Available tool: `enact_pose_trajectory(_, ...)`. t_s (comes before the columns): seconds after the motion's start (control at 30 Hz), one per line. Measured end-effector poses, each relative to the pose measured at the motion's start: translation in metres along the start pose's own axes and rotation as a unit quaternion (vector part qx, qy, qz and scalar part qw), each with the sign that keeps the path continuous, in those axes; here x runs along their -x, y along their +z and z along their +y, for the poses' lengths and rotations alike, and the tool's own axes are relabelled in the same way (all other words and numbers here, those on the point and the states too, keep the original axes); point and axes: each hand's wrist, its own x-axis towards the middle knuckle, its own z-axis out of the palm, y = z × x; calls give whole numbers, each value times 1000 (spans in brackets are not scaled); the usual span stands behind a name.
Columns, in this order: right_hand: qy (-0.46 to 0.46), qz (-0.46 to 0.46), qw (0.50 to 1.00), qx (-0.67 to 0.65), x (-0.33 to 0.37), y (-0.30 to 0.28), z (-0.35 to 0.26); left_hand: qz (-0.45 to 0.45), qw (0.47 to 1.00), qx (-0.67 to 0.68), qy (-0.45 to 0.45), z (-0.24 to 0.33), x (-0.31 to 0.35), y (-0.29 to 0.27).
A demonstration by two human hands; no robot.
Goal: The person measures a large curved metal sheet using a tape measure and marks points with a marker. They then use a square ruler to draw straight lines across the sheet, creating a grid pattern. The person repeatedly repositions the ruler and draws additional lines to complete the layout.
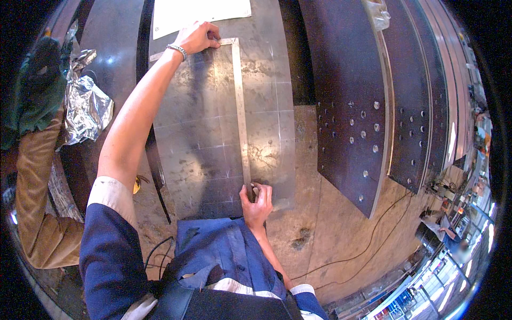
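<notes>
Fingers nearly closed, my left hand (198, 37) pinches the short arm of the metal square (241, 112), my right hand (257, 204) its near end, probably so it lies steady on the metal plate (216, 120) beneath both.

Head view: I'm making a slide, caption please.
Left hand on an L-shaped ruler near its corner, right hand at its lower end, over a metal plate.

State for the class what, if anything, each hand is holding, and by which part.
A metal square: the left hand holds its short leg near the corner, and the right hand holds the lower end of its long leg.
</notes>
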Motion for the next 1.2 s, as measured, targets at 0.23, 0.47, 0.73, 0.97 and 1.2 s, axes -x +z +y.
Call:
enact_pose_trajectory(0.23,12,19,1000,-1,-3,1,0,-3,1000,4,2,-1,-2,0)
enact_pose_trajectory(0.47,17,23,999,-14,-1,3,3,-5,1000,-5,1,-2,-3,1)
enact_pose_trajectory(0.73,35,26,999,-32,0,5,2,-3,1000,-23,-10,2,-1,-2)
enact_pose_trajectory(0.97,35,26,999,-23,-4,5,4,6,999,35,2,3,1,5)
enact_pose_trajectory(1.2,66,6,998,-4,0,5,3,19,999,29,-14,15,-3,11)
